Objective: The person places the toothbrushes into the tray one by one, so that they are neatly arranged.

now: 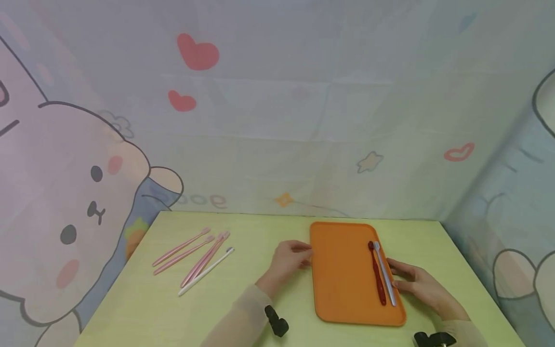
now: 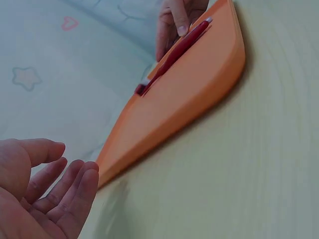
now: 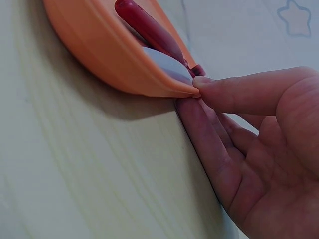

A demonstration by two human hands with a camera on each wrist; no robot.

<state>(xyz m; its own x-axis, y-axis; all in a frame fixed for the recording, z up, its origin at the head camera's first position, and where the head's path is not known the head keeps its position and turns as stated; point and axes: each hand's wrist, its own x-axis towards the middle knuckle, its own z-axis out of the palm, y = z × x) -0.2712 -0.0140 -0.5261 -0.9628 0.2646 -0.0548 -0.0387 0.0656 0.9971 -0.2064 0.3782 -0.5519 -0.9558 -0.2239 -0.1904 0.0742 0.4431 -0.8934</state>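
An orange tray point(image 1: 342, 274) lies on the table in the head view, with a dark red toothbrush point(image 1: 378, 277) and a pale lavender toothbrush point(image 1: 386, 274) side by side along its right edge. My right hand point(image 1: 422, 286) pinches that right rim, thumb on top and fingers underneath, as the right wrist view shows. At the opposite rim is my left hand point(image 1: 288, 262), its fingers loosely bent and its fingertips right at the edge. In the left wrist view, the left thumb point(image 2: 42, 149) stands apart from the fingers, with nothing between them.
Several pink toothbrushes point(image 1: 177, 256) and a white toothbrush point(image 1: 204, 273) lie on the left of the yellow-green table point(image 1: 260, 226). Behind the table hangs a printed cloth point(image 1: 277, 120) with hearts and cartoon figures, reaching along both sides.
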